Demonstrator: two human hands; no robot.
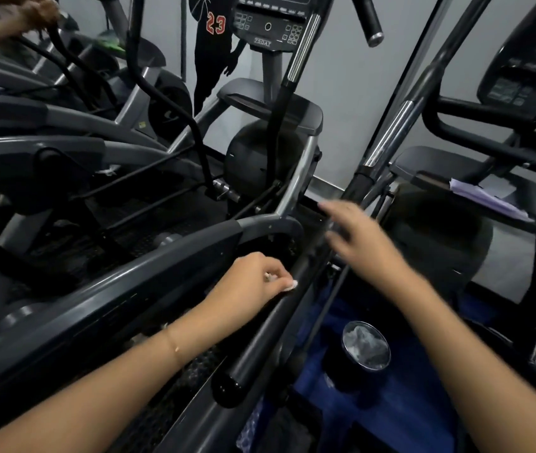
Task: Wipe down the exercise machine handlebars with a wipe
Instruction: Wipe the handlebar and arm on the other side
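Beside the black handlebar (253, 351), left hand (251, 281), fingers pinching a white scrap (291, 284); right hand (359, 238), fingers spread loose; tumbler (344, 341) below.

Left hand (255, 281) curled, pinching what seems a wipe (292, 285); right hand (363, 240) outstretched, fingers straight, blurred.

- Black cylindrical foam-covered handlebar (260, 335).
- Small white wipe (289, 287).
- Red "23" on black wall silhouette (216, 24).
- Blue floor mat (400, 397).
- Pale lilac papers (485, 199).
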